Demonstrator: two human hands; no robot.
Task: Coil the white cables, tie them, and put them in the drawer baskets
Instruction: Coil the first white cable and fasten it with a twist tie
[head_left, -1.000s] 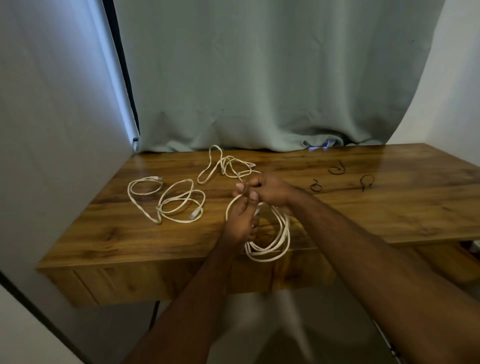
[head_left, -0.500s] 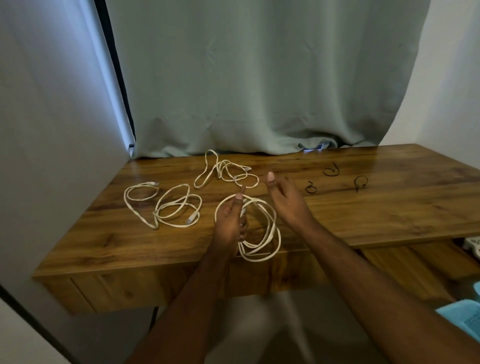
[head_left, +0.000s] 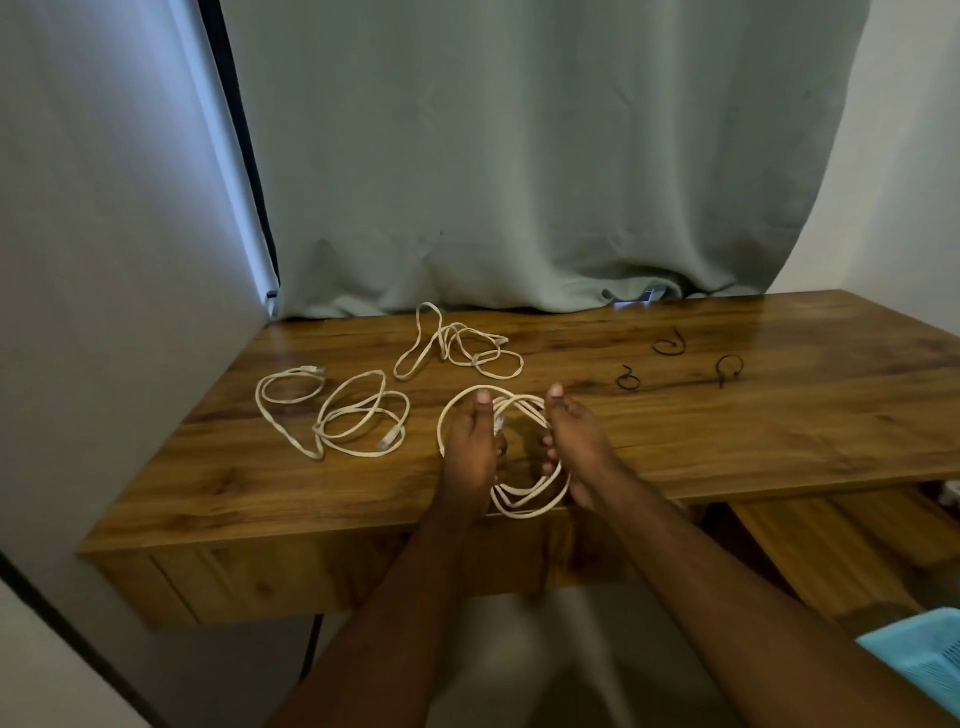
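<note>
White cable, wound into a loose coil (head_left: 524, 499), is held between two hands above the near edge of a wooden table (head_left: 779, 441). The left hand (head_left: 471, 452) is curled around the coil's left side, thumb pointing up; the right hand (head_left: 576, 447) is wrapped around the right side, its fingers hooked through the loops. The lower loops hang down past the table's front edge.

Two more white cables are seen lying uncoiled on the tabletop. One tangled cable (head_left: 337, 413) is spread out to the left of the hands, and a second tangled cable (head_left: 457, 348) lies further back, near a pale green curtain (head_left: 519, 156) hanging behind the table.

Three black ties are placed on the right half of the table, well apart from the hands: a near tie (head_left: 627, 378), a far tie (head_left: 670, 345) and a right tie (head_left: 727, 368).

A corner of a light blue basket (head_left: 924, 660) is visible at the lower right, below the table level.
</note>
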